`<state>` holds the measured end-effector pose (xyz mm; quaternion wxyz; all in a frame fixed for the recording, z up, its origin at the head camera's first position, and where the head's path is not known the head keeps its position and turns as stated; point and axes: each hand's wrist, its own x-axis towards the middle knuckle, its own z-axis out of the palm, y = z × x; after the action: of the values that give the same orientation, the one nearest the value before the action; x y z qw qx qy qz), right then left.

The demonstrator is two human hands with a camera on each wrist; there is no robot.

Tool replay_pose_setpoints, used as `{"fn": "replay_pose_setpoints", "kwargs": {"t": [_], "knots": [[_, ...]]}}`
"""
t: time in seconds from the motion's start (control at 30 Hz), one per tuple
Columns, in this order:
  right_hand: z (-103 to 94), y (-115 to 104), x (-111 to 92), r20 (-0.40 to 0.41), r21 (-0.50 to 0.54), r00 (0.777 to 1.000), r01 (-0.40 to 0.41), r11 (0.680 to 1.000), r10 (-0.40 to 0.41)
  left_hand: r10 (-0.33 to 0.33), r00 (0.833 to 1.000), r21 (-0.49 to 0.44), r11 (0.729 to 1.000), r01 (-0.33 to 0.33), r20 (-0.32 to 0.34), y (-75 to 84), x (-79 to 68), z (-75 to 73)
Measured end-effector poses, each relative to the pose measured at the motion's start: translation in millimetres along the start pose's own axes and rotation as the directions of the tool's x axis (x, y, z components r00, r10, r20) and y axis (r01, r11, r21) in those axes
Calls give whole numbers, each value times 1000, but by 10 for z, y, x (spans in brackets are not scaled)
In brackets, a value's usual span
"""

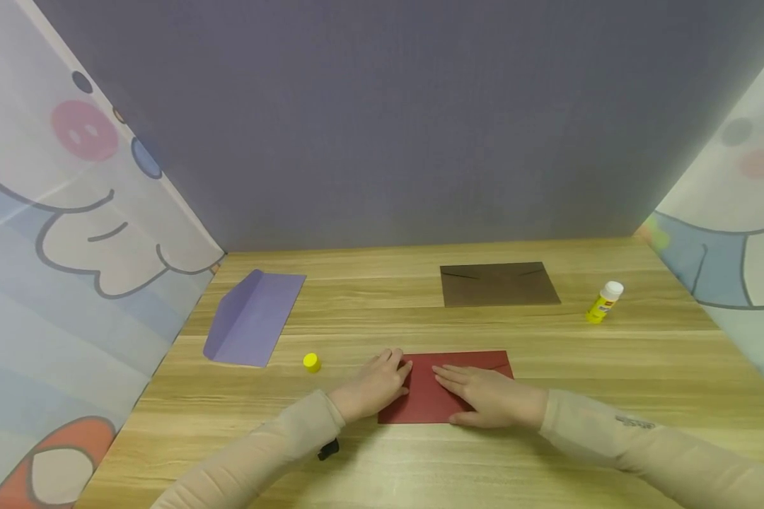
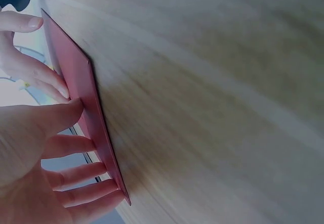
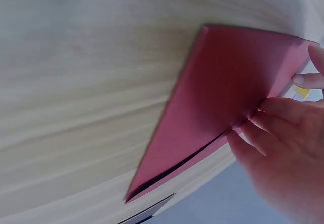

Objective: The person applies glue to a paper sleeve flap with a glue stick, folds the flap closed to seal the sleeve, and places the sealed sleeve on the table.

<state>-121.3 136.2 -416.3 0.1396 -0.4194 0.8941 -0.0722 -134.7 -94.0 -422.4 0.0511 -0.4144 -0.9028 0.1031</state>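
A dark red envelope (image 1: 428,397) lies flat on the wooden table in front of me, its flap folded over. My left hand (image 1: 375,384) rests on its left end, the fingertips touching the paper near that edge. On the flap side, the fairly straight fingers of my right hand (image 1: 480,394) press down on the envelope. A thin dark gap shows along the flap's edge (image 3: 190,158) in the right wrist view. From the left wrist camera, the left thumb and fingers touch the red envelope (image 2: 76,64) along its end.
A purple envelope (image 1: 257,322) with its flap unfolded lies at the left. A brown envelope (image 1: 499,285) is at the back right. Farther right is a yellow glue stick (image 1: 603,302) with a white end. Its yellow cap (image 1: 312,363) sits left of my left hand. A grey wall (image 1: 382,127) stands behind.
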Motion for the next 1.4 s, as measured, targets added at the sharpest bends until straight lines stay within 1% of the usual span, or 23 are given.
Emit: {"fn": "replay_pose_setpoints", "kwargs": {"t": [0.13,0.27,0.37,0.57,0.77,1.03,1.17,1.27,1.4], "knots": [[16,49,-68,-21,10,1000,1,1000,-1,4,1000,-3,1000,-4,-2,-1,-1,1],[29,97,-131,-43,-6,999,15,1000,-16,7,1000,-7,1000,-7,-17,-5,0,4],[23,127,-163,-56,-6,998,29,1000,-29,4,1000,-8,1000,-5,-11,-7,1,15],[-20,184,-201,-43,42,999,5,999,-3,-6,1000,-13,1000,6,14,-13,0,17],[-33,245,-263,-36,58,999,-27,998,30,2,1000,-28,1000,-2,5,-13,-13,-11],[-40,325,-378,-92,47,995,-33,998,37,22,999,-15,1000,-22,-31,1,-16,4],[-33,336,-377,-117,61,992,-42,997,49,4,1000,-21,1000,-4,-25,9,-19,33],[-39,338,-362,-142,106,987,-62,992,77,-30,999,-73,997,28,-29,7,-26,36],[-75,321,-360,-180,178,975,-95,979,127,-70,995,-147,987,59,-73,-14,-44,-3]]}}
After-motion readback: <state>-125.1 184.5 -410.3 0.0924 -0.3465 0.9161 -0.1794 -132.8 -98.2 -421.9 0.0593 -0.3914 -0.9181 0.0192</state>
